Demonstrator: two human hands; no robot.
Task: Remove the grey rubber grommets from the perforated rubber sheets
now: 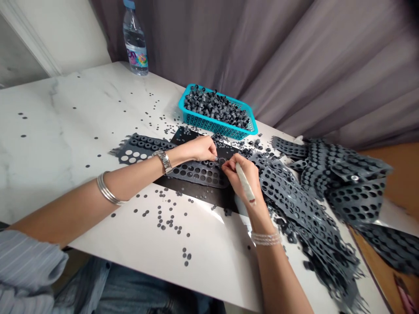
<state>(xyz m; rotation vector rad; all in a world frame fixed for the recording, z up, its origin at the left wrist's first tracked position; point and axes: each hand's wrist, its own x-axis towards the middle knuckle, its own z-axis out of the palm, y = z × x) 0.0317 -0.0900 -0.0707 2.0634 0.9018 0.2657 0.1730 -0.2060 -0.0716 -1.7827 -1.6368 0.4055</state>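
A grey rubber strip (199, 173) with rows of round holes lies across a black mat (206, 195) in front of me. Its left part holds round rings, and white shows through several holes. My left hand (203, 149) is closed in a pinch over the strip's upper edge; what is between the fingertips is too small to make out. Close to its right, at the strip's right end, my right hand (244, 174) is closed around a slim tool with a white wrapped handle (245, 183). The tool's tip is hidden by the fingers.
A turquoise basket (216, 126) full of grey cylindrical pieces stands behind the mat. Punched sheets (294, 196) pile up on the right, some over the table's edge. Small grey discs (168, 223) are scattered about. A water bottle (135, 43) stands at the back left by the curtain.
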